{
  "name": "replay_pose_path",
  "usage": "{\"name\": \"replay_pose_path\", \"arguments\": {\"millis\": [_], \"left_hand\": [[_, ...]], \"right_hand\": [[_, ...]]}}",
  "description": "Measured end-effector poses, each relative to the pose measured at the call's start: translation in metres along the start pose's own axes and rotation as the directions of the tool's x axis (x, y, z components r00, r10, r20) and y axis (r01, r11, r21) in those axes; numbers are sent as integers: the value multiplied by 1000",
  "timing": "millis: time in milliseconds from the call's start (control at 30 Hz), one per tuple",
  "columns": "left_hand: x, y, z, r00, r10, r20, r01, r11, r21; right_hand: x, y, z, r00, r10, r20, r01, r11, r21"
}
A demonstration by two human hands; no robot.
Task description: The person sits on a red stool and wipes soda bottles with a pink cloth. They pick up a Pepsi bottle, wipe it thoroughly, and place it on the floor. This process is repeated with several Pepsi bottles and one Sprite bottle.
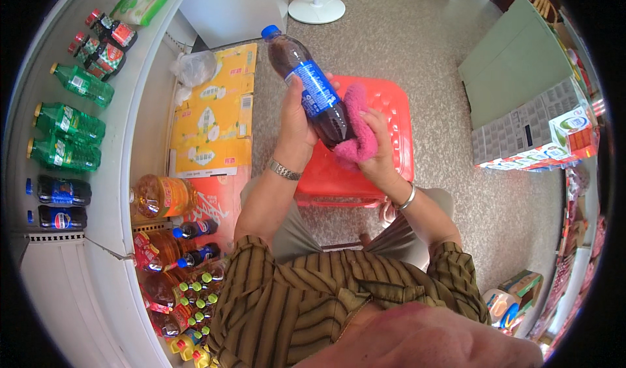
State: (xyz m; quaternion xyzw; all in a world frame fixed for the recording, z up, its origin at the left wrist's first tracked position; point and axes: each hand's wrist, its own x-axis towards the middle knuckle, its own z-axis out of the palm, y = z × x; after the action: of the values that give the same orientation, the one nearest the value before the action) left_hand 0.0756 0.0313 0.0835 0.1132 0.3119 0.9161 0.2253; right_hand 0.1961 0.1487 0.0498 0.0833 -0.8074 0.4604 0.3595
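A plastic bottle of dark cola (313, 87) with a blue cap and a blue label lies tilted across my left hand (297, 118), its cap pointing up and to the left. My left thumb presses on the label while the other fingers wrap behind the bottle. In my right hand (379, 148) is a pink fluffy cloth (359, 128), folded against the bottle's base. Below both hands stands a red plastic stool (391, 104) with a bumpy seat, partly hidden by the hands and forearms.
A white shelf (151, 60) at left carries green soda bottles (71, 123), sauce bottles (105, 55) and cola bottles (63, 192). Beneath it are yellow cardboard (210, 114) and large oil bottles (164, 195). Stacked cartons (533, 123) stand right; a white stand base (317, 8) is ahead.
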Motion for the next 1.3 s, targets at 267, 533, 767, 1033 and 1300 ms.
{"name": "replay_pose_path", "arguments": {"millis": [267,533,767,1033,1300], "left_hand": [[0,2,-4,1000,-25,-6,25,999,-31],[-2,-15,-4,987,144,-74,-134,983,124],[-4,-12,-15,997,39,-60,-40,999,-14],[1,-2,2,999,11,-51,-14,998,-64],[1,1,-15,994,-107,30,112,968,-223]], "right_hand": [[2,-20,8,928,367,61,-338,766,547],[-9,-5,15,952,305,-25,-256,840,479],[-16,-14,22,854,517,55,-393,573,719],[0,-13,5,792,574,208,-511,435,741],[-6,-15,9,937,342,67,-331,814,478]]}}
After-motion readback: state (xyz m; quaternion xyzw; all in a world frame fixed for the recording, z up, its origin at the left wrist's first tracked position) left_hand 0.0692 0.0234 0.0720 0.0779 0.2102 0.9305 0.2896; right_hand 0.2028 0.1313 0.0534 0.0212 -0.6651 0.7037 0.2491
